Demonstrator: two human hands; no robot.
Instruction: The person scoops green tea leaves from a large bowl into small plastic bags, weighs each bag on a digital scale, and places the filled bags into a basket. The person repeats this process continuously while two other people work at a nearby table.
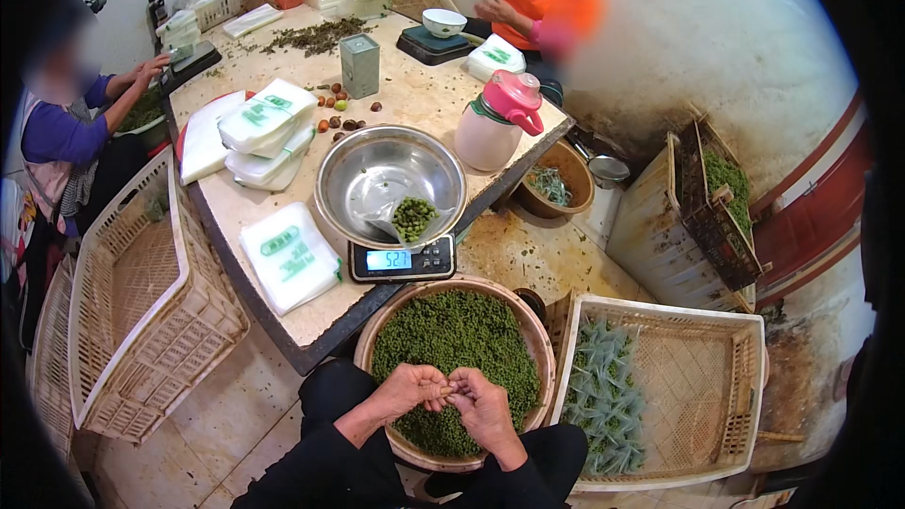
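Observation:
My left hand [410, 390] and my right hand [484, 403] meet above a round plastic tub [546, 346] heaped with small green berries [452, 329], which look like green peppercorns. Thumbs and fingertips are pinched together; anything between them is too small to make out. The tub sits between my knees. Just beyond it, on the table corner, a steel basin [353, 170] rests on a digital scale [442, 254] with a lit display. Inside the basin lies a clear plastic bag [413, 218] holding green berries. Left of the scale is a stack of printed plastic bags [290, 254].
Right of the tub, a plastic crate [686, 389] holds filled bags [604, 396]. A pink-lidded jug [488, 131], more bag stacks [261, 127] and a tin [360, 63] stand on the table [417, 92]. Another crate [155, 297] leans at left. Two people work across the table.

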